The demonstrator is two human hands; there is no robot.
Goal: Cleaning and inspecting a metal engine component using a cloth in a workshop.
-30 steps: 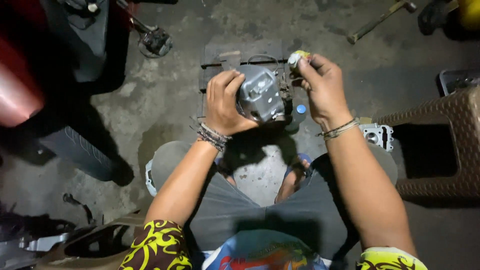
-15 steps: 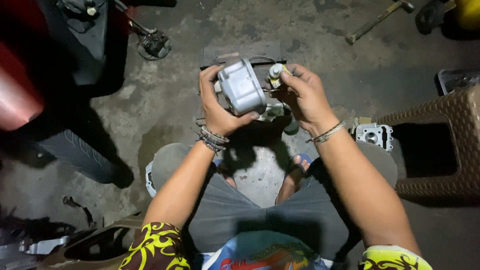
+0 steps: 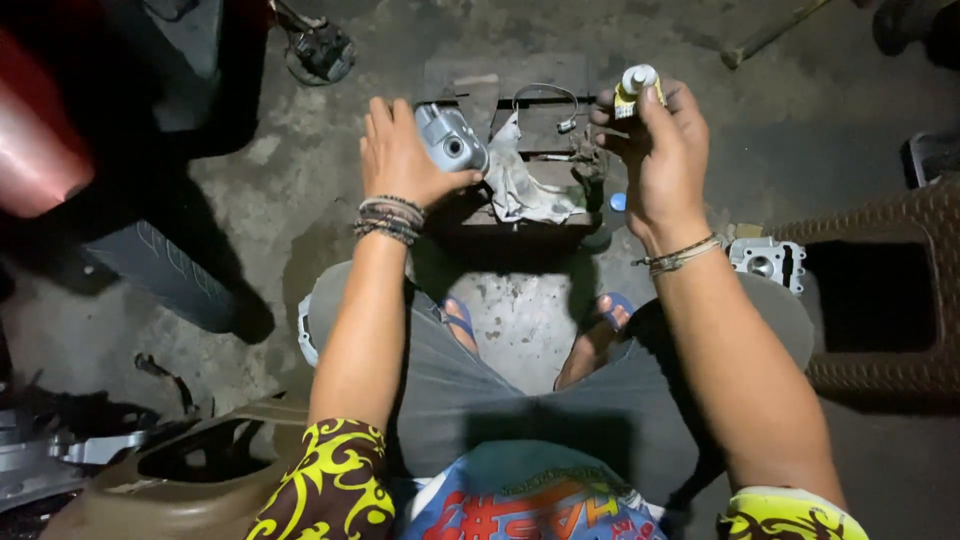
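Left hand (image 3: 400,160) reaching fwd, gripping grey metal engine part (image 3: 452,138) over wooden block (image 3: 520,90). Right hand (image 3: 655,150) raised, pinching small yellow tube (image 3: 634,90). Earlier both hands were together on part; now they're apart.

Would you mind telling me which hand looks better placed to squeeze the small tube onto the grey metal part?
Probably the right hand: it already grips the small tube, nozzle up, just beside the part. The left hand is occupied holding the grey metal part above the wooden block.
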